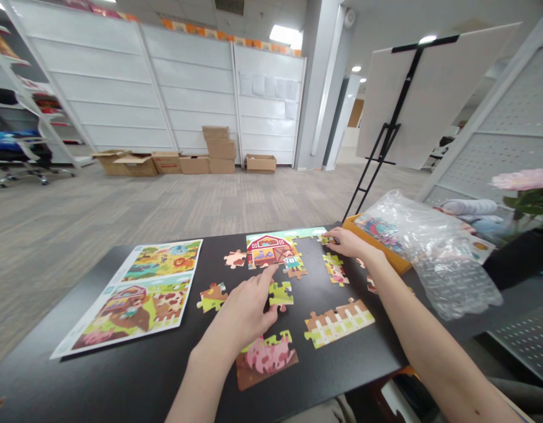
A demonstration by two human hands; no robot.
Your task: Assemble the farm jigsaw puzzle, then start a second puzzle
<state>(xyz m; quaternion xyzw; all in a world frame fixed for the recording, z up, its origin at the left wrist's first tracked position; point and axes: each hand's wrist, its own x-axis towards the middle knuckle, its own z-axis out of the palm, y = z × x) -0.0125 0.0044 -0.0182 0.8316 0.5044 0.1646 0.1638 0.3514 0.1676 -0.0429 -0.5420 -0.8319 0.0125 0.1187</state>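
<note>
My left hand (247, 302) is over the black table, index finger stretched to the lower edge of the joined barn section (265, 249) and thumb apart; its palm side is hidden. Beside it lies a green puzzle piece (282, 293). At the section's upper right, the fingertips of my right hand (348, 242) are closed on a small green puzzle piece (324, 239), partly covered. Nearer me are a joined pig section (269, 358) and a white fence section (339, 323). Loose pieces include a pinkish-brown one (235, 259) and a green-brown one (212, 297).
A printed picture sheet (137, 299) lies at the left of the table (165, 358). On the right are a yellow box (353, 224), crumpled clear plastic (434, 252) and a dark flower pot (522, 255). An easel (379, 153) and cardboard boxes (221, 150) stand beyond.
</note>
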